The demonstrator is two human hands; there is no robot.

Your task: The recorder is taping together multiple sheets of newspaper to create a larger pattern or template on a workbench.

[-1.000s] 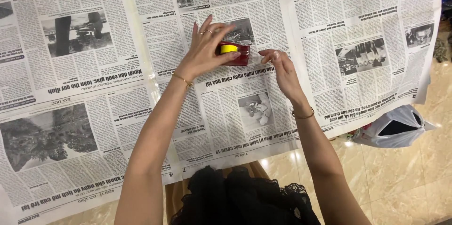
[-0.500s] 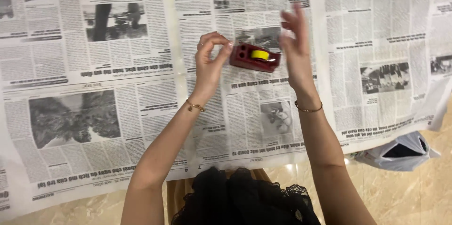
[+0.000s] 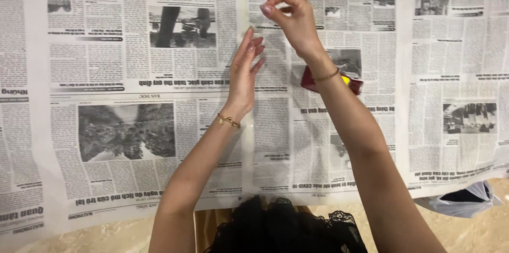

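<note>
Packages: one, a crumpled grey-white plastic bag [image 3: 466, 200], dark at its open mouth, on the floor well below and outward of the right hand [image 3: 294, 17], just past the lower right edge of the newspaper sheets [image 3: 132, 73]. Labels, signs, screens: none visible.

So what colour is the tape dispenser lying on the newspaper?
Red, with a yellow roll inside; the tape dispenser shows in the head view, partly behind the right forearm.

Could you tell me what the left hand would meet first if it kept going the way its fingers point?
The left hand points up the newspaper; it would likely meet only more newsprint near the seam, though its height above the sheet is unclear.
</note>
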